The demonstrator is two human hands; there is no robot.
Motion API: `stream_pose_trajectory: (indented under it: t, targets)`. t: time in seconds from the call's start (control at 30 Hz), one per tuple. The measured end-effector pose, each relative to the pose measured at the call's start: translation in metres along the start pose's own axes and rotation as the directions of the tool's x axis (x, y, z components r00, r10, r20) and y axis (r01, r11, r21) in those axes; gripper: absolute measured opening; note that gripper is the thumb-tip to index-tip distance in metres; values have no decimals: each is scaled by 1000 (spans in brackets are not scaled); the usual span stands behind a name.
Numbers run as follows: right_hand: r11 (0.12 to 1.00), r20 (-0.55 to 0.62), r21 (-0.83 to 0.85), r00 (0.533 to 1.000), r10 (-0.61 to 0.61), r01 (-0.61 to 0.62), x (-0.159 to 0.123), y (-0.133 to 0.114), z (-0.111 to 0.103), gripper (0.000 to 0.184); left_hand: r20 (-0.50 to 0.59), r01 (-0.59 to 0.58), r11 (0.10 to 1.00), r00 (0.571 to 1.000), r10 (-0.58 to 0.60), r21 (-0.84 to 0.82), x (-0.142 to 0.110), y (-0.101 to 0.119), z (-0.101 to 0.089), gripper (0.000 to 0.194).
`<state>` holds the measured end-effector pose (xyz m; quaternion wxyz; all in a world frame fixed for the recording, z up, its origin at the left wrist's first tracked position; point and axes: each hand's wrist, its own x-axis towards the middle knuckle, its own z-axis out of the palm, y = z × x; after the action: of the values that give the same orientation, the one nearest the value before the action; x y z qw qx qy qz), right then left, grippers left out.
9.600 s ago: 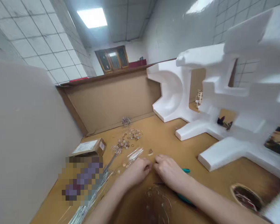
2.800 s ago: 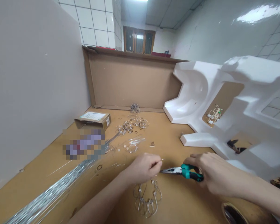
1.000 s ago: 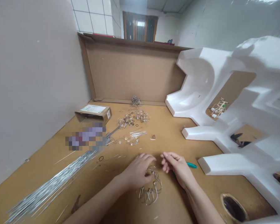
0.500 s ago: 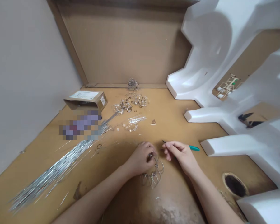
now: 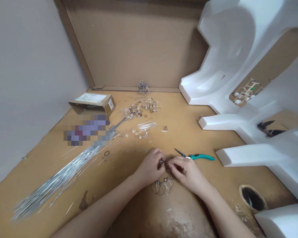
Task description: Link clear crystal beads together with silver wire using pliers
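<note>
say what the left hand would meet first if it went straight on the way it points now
Most likely the right hand, its fingers close by at the looped wire piece; depth between them is unclear.

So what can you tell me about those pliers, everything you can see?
The pliers lie on the brown tabletop, beyond the right hand, which covers part of them. They have long, narrow, dark metal jaws tapering to a point, a pale patch near the middle, and a smooth teal handle that looks like plastic or rubber. The tips point away and to the left, the handle to the right. The other handle is hidden, and I can't tell whether the hand touches them.
</note>
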<state>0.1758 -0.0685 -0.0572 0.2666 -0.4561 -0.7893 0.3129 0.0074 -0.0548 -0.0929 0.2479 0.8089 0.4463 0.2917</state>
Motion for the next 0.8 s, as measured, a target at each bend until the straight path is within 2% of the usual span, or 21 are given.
stream_pose_trajectory:
  t: [0.17, 0.47, 0.6, 0.8]
  targets:
    - [998, -12, -60, 1000, -11, 10, -2, -3, -3, 20, 0, 23, 1000, 1000, -23, 12, 0, 1, 0, 14]
    - [1000, -9, -16, 1000, 14, -14, 0, 0, 6, 18, -11, 21, 999, 1000, -21, 29, 0, 0, 1, 13]
    - [994, 31, 88, 998, 60, -63, 2, 1, 9, 20, -13, 17, 1000, 1000, -16, 24, 0, 0, 1, 13]
    - [924, 68, 306, 973, 220, -230, 6, 8, 6, 25, 27, -20, 999, 999, 19, 30, -3, 2, -6, 20]
